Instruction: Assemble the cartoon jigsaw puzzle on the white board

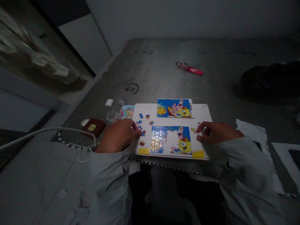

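Now, head view: you look down on a grey counter point(164, 72), with a white board point(203, 112) lying at its 6 o'clock edge, close to your body.
Puzzle: the half-built puzzle point(171, 139) lies on the near half of the board, between your two hands.
Left hand: your left hand point(118, 136) rests at the board's 9 o'clock edge. Its fingers point(137, 131) are curled down with their tips among the loose pieces point(142, 123). Whether they pinch one cannot be told.
Right hand: your right hand point(217, 132) sits at the puzzle's 3 o'clock side, thumb and forefinger drawn close together beside a small piece point(193, 129). A grip on it does not show.
Reference picture: the finished picture point(174, 108) lies at 12 o'clock from the puzzle, slightly apart.
Small card: the card point(127, 111) lies at the board's 10 o'clock corner.
Beside your left hand: a dark red box point(93, 126) sits at 9 o'clock, with a white cable point(47, 129) curving past it.
Far counter: a red packet point(189, 68) lies at 12 o'clock, well apart from the board.
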Demonstrator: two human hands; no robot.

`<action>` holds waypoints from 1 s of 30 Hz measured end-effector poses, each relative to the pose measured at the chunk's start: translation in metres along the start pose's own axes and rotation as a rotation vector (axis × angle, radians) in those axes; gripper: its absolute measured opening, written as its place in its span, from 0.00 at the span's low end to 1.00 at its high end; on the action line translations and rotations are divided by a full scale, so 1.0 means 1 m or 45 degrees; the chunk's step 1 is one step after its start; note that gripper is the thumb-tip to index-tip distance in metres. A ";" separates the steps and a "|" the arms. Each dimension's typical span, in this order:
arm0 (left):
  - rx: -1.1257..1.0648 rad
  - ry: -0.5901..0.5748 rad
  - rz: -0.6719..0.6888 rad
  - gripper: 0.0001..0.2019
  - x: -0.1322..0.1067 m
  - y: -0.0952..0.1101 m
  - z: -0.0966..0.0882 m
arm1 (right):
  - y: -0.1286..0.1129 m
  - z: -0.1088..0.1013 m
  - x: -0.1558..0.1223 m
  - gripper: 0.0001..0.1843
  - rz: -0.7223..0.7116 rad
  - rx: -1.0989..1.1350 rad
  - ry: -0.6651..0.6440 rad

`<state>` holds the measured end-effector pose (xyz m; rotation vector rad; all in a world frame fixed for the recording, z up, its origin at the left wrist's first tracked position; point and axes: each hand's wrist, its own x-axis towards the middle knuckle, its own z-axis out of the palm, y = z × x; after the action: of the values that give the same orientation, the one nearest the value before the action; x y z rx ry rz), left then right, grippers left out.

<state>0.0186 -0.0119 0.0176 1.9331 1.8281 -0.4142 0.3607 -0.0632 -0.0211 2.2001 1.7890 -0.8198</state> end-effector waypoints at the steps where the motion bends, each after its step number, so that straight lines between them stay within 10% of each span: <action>1: -0.007 0.002 -0.009 0.11 0.000 -0.001 0.000 | 0.001 0.000 0.001 0.12 -0.003 0.003 -0.002; 21: 0.049 0.035 0.051 0.16 -0.006 -0.004 -0.002 | -0.005 -0.006 0.005 0.15 0.121 -0.073 0.064; 30: 0.018 0.142 0.566 0.07 -0.031 0.054 0.009 | -0.053 -0.003 -0.030 0.17 0.036 -0.323 -0.142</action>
<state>0.0710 -0.0446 0.0319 2.3302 1.3959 -0.1758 0.3074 -0.0738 0.0069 1.9743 1.7013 -0.6552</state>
